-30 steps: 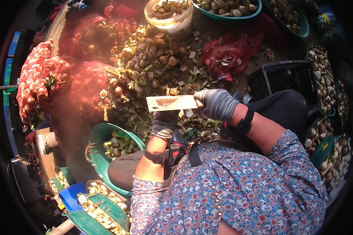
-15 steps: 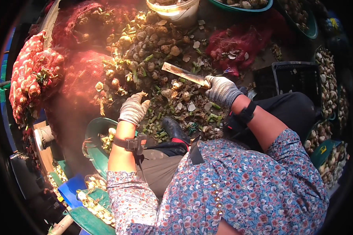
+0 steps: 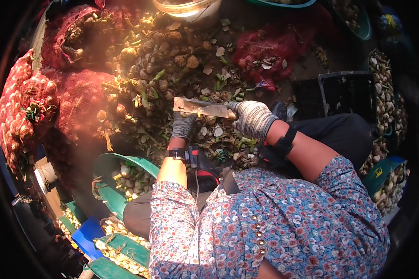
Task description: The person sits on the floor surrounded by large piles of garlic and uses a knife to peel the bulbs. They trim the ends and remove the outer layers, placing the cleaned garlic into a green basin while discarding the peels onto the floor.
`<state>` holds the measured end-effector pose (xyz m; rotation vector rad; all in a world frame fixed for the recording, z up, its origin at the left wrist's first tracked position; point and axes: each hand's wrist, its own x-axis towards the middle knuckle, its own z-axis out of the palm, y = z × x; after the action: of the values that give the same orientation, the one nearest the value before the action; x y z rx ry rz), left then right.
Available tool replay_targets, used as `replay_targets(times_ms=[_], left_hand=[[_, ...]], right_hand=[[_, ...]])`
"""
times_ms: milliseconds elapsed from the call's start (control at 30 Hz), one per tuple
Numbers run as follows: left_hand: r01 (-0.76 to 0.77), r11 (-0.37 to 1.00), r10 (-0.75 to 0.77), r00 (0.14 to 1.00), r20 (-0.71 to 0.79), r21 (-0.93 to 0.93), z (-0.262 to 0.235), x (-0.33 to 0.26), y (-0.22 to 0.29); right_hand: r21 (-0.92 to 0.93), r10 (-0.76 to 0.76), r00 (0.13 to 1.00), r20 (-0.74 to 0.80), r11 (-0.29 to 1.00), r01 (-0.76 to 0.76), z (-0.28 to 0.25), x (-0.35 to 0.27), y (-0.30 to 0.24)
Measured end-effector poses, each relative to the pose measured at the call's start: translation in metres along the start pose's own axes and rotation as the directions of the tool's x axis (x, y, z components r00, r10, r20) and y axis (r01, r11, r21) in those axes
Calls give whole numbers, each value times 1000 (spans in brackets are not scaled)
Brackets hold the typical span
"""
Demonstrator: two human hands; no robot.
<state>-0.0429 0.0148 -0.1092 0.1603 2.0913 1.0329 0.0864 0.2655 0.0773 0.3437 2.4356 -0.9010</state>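
Observation:
My right hand (image 3: 253,119), in a grey striped knit glove, is closed round the handle end of a broad flat-bladed knife (image 3: 205,108). The worn blade reaches left across the top of my left hand (image 3: 183,126), also gloved. Its fingers are mostly hidden under the blade, so whether they hold a bulb cannot be seen. Below and around both hands lies a heap of garlic bulbs (image 3: 163,84), mixed with cut green stems and dry skins. Loose trimmings (image 3: 218,132) cover the ground just right of my left hand.
Red mesh sacks of bulbs (image 3: 21,111) stand at the left. A green basin (image 3: 114,197) with trimmed bulbs sits by my left knee. A black crate (image 3: 344,95) is at the right, a pale bucket (image 3: 191,10) at the far side. A red net (image 3: 270,53) lies crumpled beyond the knife.
My left hand has moved right and in under the blade. The knife has come down and left, to lie over that hand. The whole view has shifted slightly.

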Motion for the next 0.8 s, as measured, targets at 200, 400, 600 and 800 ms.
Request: replay_targets(times_ms=[200, 400, 600, 800], left_hand=[[-501, 865, 492, 859, 144, 35, -13, -37, 22], [-756, 530, 789, 606, 103, 384, -15, -105, 85], [-702, 640, 752, 656, -67, 313, -5, -135, 110], [-701, 652, 739, 673, -33, 291, 2, -163, 121]], right_hand=[[-88, -248, 967, -61, 966, 242, 3, -15, -21], [-62, -291, 956, -31, 955, 289, -5, -40, -30], [-59, -319, 946, -61, 947, 315, 5, -61, -32], [-68, -379, 888, -261, 925, 375, 27, -54, -5]])
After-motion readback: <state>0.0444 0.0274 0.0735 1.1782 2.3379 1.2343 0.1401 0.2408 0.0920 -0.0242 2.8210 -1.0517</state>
